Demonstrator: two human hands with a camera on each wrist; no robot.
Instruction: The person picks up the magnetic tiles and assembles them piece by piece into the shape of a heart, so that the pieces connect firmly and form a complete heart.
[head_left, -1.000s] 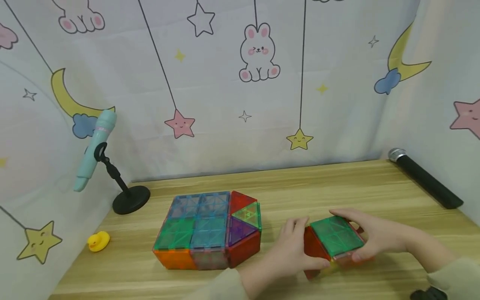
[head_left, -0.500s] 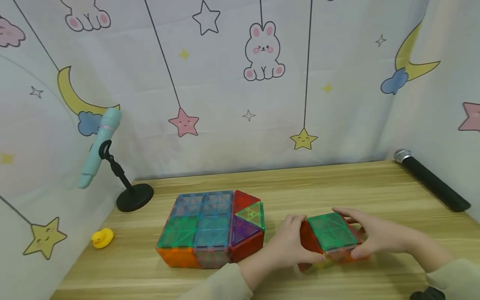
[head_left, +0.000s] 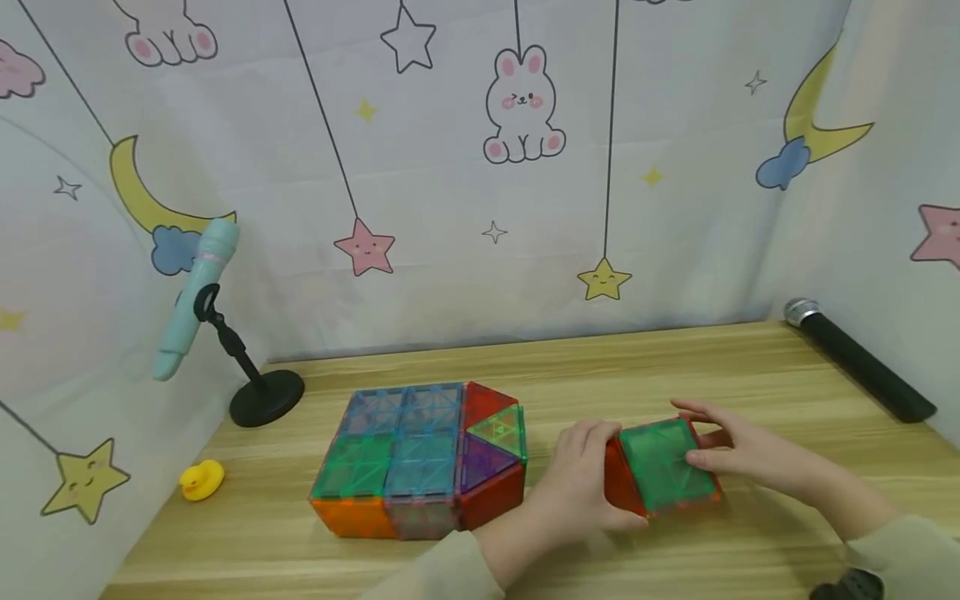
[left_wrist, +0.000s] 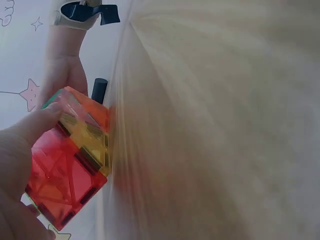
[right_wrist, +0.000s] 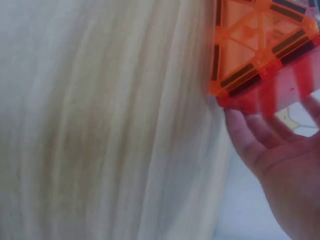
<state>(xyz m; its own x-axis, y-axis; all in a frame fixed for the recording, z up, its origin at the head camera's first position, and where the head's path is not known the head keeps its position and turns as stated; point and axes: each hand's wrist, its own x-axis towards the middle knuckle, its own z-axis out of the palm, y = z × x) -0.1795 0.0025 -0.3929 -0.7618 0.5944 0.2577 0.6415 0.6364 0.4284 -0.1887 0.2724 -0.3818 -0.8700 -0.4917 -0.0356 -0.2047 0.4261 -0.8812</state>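
A small block of translucent magnetic tiles (head_left: 663,468) has a green square on top and a red side at its left. My left hand (head_left: 573,487) grips that left side, thumb at the near edge and fingers at the far edge. With my right hand (head_left: 738,454) I hold the right side, thumb on the green top and fingers at the far right. Yellow and red tiles (left_wrist: 60,175) show below my left thumb in the left wrist view. An orange triangular tile (right_wrist: 245,37) faces the right wrist camera, with my right fingertips against the red side beside it.
To the left stands a larger magnetic-tile build (head_left: 423,467). A yellow toy duck (head_left: 202,481) and a light blue microphone (head_left: 197,292) on a black stand (head_left: 266,397) are farther left. A black microphone (head_left: 862,362) lies at the back right of the wooden table (head_left: 555,367).
My right thumb has moved from the small block's near right corner up onto the green top. The block has tipped, so its near face is hidden in the head view. My left hand keeps its grip.
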